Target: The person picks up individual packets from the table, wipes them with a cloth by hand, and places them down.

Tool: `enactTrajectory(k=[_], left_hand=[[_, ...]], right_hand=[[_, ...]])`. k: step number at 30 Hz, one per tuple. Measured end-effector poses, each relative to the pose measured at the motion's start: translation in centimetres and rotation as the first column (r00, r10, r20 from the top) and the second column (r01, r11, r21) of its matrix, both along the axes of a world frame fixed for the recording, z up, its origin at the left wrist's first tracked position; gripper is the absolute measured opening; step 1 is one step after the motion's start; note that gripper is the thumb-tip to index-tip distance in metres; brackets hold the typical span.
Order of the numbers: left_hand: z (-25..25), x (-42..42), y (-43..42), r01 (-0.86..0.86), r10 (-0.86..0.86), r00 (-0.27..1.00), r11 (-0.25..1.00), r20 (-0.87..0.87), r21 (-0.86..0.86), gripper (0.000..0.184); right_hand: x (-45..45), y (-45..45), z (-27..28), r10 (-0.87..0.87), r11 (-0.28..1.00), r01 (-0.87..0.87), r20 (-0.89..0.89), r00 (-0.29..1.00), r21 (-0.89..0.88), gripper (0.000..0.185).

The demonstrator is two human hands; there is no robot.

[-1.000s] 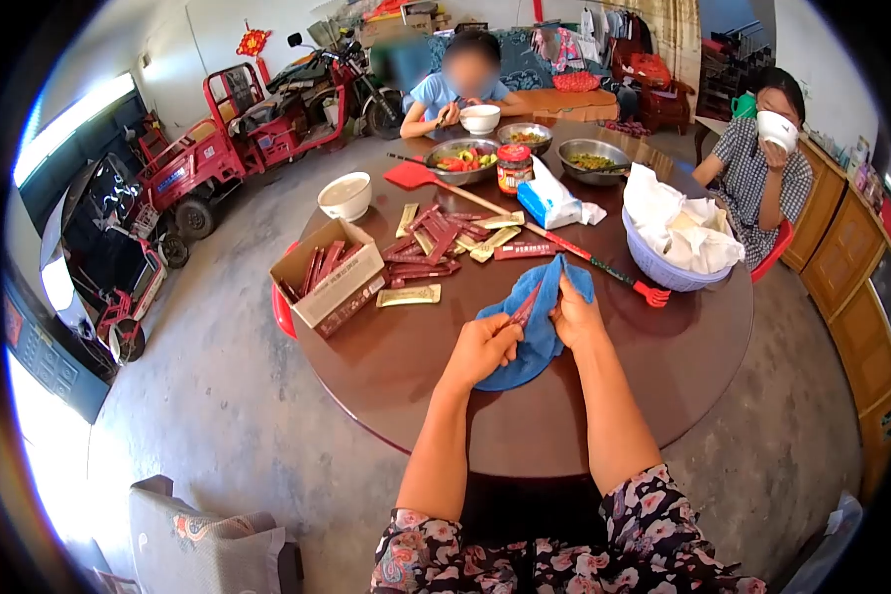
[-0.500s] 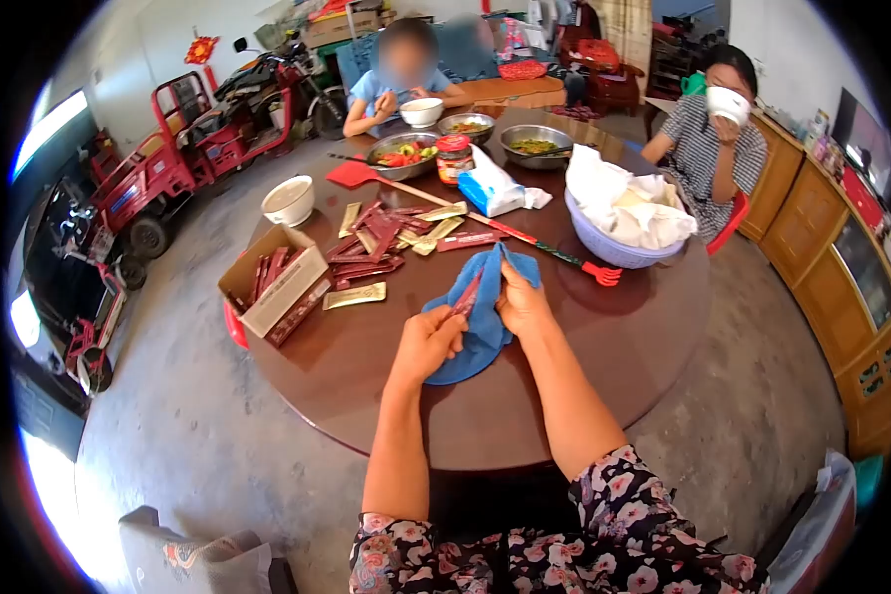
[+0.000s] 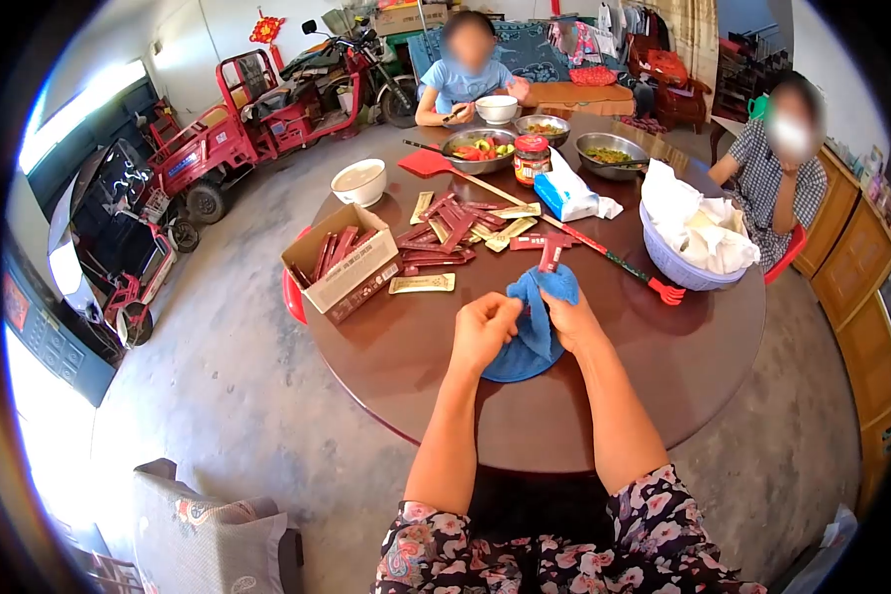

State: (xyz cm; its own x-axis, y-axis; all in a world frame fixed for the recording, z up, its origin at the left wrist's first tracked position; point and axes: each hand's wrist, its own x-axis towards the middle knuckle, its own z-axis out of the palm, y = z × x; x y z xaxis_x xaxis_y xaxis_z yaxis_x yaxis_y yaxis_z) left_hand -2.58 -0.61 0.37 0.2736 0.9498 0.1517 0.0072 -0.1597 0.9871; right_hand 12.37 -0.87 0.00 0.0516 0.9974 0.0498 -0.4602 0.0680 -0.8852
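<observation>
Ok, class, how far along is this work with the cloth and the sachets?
Partly done, I'd judge. Several boxed sachets sit in the open carton, possibly finished, though nothing confirms that. In hand: a red sachet pokes up from the blue cloth in the right hand. The loose pile on the table probably remains.

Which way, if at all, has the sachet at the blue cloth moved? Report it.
Yes: the sachet has shifted away from the wearer, closer to the stick on the table, and now sticks up above the cloth.
</observation>
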Motion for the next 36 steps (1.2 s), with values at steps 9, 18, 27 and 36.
enactTrajectory(k=[9, 18, 27, 36], left_hand=[[-2.1, -0.1, 1.6, -0.157, 0.136, 0.96, 0.985, 0.243, 0.069, 0.014], [-0.2, -1.4, 1.4, -0.246, 0.292, 0.746, 0.956, 0.599, -0.16, 0.028], [-1.0, -0.3, 0.9, -0.119, 0.196, 0.809, 0.978, 0.554, -0.173, 0.019], [-0.8, -0.2, 1.3, -0.053, 0.133, 0.812, 0.986, 0.568, -0.155, 0.021]], right_hand=[[-2.2, -0.4, -0.5, 0.161, 0.978, -0.204, 0.46, 0.873, 0.045, 0.042], [-2.8, -1.7, 1.6, 0.238, 0.968, -0.248, 0.489, 0.839, -0.045, 0.019], [-2.1, -1.2, 0.6, 0.224, 0.974, -0.209, 0.473, 0.852, -0.086, 0.022], [-2.4, -0.8, 0.8, 0.166, 0.986, -0.166, 0.315, 0.935, -0.029, 0.024]])
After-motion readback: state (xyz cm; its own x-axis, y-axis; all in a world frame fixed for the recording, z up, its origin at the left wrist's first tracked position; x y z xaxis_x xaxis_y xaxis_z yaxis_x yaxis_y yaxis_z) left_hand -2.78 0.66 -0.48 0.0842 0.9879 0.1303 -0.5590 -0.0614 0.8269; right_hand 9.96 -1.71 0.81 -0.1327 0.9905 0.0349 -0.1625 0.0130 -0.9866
